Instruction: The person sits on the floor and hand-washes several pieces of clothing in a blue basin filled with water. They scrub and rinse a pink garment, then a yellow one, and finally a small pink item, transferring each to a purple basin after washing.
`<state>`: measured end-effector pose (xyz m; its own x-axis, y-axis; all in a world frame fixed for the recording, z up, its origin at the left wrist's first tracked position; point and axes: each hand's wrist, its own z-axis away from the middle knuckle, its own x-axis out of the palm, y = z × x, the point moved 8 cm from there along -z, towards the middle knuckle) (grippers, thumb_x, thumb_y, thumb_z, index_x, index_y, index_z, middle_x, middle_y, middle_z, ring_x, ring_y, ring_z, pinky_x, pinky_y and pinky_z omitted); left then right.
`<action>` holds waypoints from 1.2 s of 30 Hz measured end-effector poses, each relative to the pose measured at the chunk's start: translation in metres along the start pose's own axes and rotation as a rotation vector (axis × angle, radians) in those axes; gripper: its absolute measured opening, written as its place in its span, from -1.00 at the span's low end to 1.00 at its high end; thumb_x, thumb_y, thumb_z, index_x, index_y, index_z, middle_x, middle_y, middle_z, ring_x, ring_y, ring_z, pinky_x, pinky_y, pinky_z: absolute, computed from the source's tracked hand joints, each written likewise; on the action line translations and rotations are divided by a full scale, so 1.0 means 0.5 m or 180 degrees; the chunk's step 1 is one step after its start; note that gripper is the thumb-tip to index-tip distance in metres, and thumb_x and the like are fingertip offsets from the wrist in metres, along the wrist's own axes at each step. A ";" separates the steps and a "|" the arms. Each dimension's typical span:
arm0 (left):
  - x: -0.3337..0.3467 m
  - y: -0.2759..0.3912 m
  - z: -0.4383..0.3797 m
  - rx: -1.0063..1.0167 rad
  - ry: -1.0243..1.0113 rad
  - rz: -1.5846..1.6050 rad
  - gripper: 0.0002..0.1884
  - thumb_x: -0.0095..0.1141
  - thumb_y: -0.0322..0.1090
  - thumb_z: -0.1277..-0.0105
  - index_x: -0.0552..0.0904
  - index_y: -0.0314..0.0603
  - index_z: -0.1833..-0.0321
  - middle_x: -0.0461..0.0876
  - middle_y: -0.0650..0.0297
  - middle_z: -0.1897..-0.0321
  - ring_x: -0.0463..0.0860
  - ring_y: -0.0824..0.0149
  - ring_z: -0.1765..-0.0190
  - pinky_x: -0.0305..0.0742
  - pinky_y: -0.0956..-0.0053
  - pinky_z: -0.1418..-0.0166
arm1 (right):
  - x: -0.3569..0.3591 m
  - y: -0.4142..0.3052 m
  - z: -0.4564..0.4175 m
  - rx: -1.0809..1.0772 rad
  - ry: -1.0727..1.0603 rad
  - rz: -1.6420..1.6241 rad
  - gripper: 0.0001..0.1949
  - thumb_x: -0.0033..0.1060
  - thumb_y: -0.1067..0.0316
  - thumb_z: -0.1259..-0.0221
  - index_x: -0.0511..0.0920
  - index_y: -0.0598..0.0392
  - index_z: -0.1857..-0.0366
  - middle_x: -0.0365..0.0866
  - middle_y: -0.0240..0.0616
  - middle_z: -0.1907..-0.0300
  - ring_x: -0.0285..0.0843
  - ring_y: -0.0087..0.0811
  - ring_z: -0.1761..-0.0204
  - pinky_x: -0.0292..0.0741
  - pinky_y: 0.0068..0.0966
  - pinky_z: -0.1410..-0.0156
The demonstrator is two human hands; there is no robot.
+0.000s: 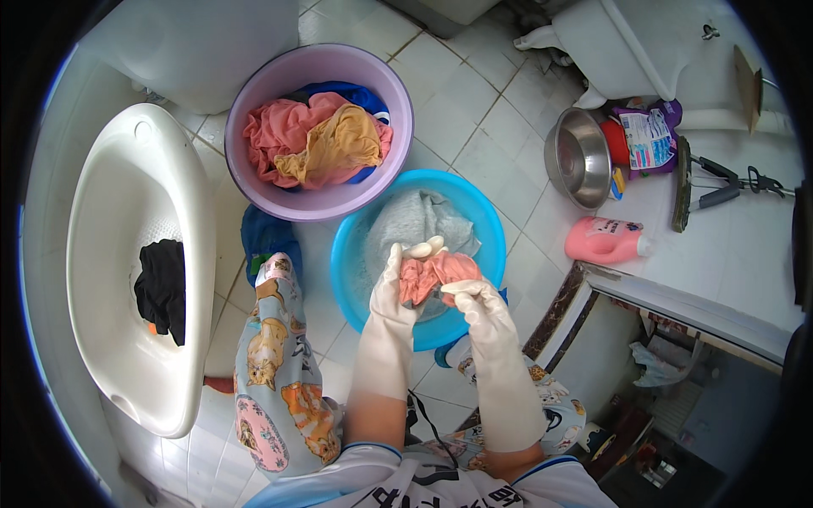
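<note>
Both my hands wear long white rubber gloves and hold a bunched coral-pink cloth [437, 277] over a bright blue plastic basin [340, 279]. My left hand [395, 279] grips the cloth's left side, with its fingers curled behind and above it. On the right side, my right hand [476, 298] pinches the cloth between thumb and fingers. A wet grey cloth [413, 222] lies in the basin below, amid some suds. Part of the basin's inside is hidden by my gloves.
A lilac basin [317, 206] holds pink, mustard and blue clothes. At left, a white baby bathtub [105, 254] contains a black garment [162, 289]. A steel bowl [577, 159], a pink detergent bottle [603, 240] and a squeeze mop [683, 184] stand or lie at right. White tiles cover the floor.
</note>
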<state>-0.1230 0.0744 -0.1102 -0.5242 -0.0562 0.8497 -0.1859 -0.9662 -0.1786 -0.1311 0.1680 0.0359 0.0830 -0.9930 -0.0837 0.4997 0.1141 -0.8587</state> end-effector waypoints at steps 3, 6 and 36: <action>0.026 -0.026 0.006 -0.0271 -0.0356 0.0451 -0.38 -0.09 0.19 -0.63 0.47 -0.25 -0.40 0.53 0.05 -0.40 0.52 0.06 -0.39 0.43 0.14 -0.52 | 0.063 0.020 -0.035 -0.1269 -0.0128 0.1228 -0.90 0.28 0.49 -0.26 0.73 0.17 0.21 0.69 -0.11 0.06 0.62 -0.30 0.09 0.54 -0.38 -0.04; -0.051 -0.040 0.000 -0.0602 0.0450 0.0328 -0.55 0.02 0.04 -0.62 0.51 -0.24 -0.22 0.62 0.03 -0.09 0.67 0.04 -0.08 0.64 0.17 -0.17 | 0.089 0.048 -0.020 -0.1607 -0.0083 0.1974 -0.85 0.42 0.45 -0.11 0.74 0.11 0.23 0.67 -0.10 0.33 0.64 -0.07 0.31 0.56 -0.26 0.21; -0.086 0.085 0.006 0.1209 0.1886 -0.2581 -0.82 0.11 -0.39 -0.57 0.70 -0.29 -0.06 0.76 0.21 0.01 0.71 0.35 -0.11 0.54 0.42 -0.37 | -0.073 0.390 -0.186 0.0391 0.0676 0.3492 -0.61 0.12 0.40 -0.41 0.51 0.12 -0.28 0.55 0.03 -0.31 0.55 0.03 -0.29 0.52 -0.25 -0.38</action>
<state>-0.1056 0.0349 -0.1529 -0.6991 0.6695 0.2512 -0.4426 -0.6810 0.5833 -0.1170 0.2238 -0.1758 0.3875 -0.3371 -0.8581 0.3291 0.9200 -0.2128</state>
